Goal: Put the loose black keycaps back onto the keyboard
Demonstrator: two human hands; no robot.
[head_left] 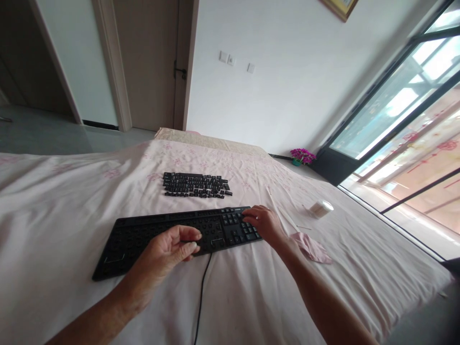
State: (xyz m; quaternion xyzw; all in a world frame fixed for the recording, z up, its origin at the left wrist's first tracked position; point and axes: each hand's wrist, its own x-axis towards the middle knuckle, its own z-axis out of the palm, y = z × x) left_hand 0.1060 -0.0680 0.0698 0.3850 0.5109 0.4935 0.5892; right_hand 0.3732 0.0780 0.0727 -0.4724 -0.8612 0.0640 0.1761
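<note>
A black keyboard (158,229) lies on the bed, its large left part stripped of keycaps while keys still sit at the right end. My left hand (168,249) hovers over its middle, thumb and fingers curled together; whatever is between them, if anything, is too small to make out. At the upper right corner of the keyboard, my right hand (264,223) has its bent fingers on the number keys and edge. Beyond the keyboard, loose black keycaps (196,184) lie in rows on the sheet.
A pink cloth (312,247) and a clear tub of cotton swabs (321,209) lie on the right, with loose swabs (304,227) nearby. The keyboard's cable (202,297) runs toward me. Creases cross the pale bedsheet (57,206). Purple flowers (302,155) stand by the far wall.
</note>
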